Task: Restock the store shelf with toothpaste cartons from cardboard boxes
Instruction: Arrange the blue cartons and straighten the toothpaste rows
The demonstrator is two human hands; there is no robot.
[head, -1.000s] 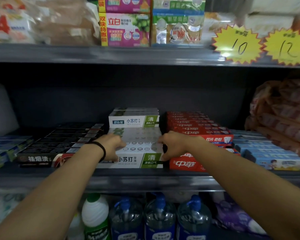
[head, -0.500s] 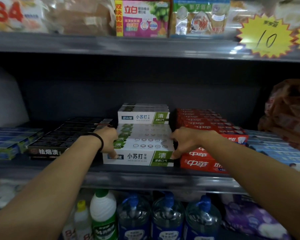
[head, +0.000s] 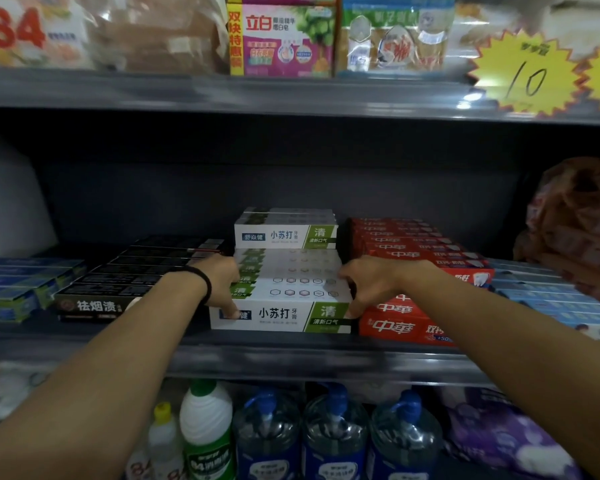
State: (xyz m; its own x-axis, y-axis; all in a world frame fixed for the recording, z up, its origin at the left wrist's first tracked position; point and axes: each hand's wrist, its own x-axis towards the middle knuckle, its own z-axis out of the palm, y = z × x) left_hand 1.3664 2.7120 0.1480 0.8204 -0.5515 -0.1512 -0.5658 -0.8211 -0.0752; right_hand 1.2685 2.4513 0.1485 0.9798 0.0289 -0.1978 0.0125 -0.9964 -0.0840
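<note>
Hands on both ends of the white-and-green toothpaste cartons (head: 280,299) right now, middle shelf (head: 291,362), dead centre. My left hand (head: 222,282) has its fingers curled down over the left end of the front row, one fingertip sitting on the blue logo of the frontmost carton. My right hand (head: 368,284) is doing the same at the right end, fingers bent round the corner, so both are gripping that row. It lies flat at the shelf's front edge, and a second, higher stack of the same cartons (head: 286,232) sits just behind it.

Neighbours: black cartons (head: 125,285) to the left, red cartons (head: 416,275) touching on the right, blue ones (head: 18,289) at far left and more blue ones (head: 548,299) at far right.

Shelf below has three clear jugs with blue pump tops (head: 333,434) holding what looks like clear liquid, a white bottle with a green cap (head: 207,427), a smaller yellow-capped bottle (head: 163,438) and a purple pack (head: 506,441). All of those are cut off at the bottom edge. Shelf above has a pink soap pack (head: 284,39) and a yellow starburst price tag (head: 527,77) reading 10; a second tag is chopped by the right edge.

Hard to make out: the brownish bags (head: 575,223) at right are just a blur, can't tell what's in them. My right arm hides part of the red cartons.
</note>
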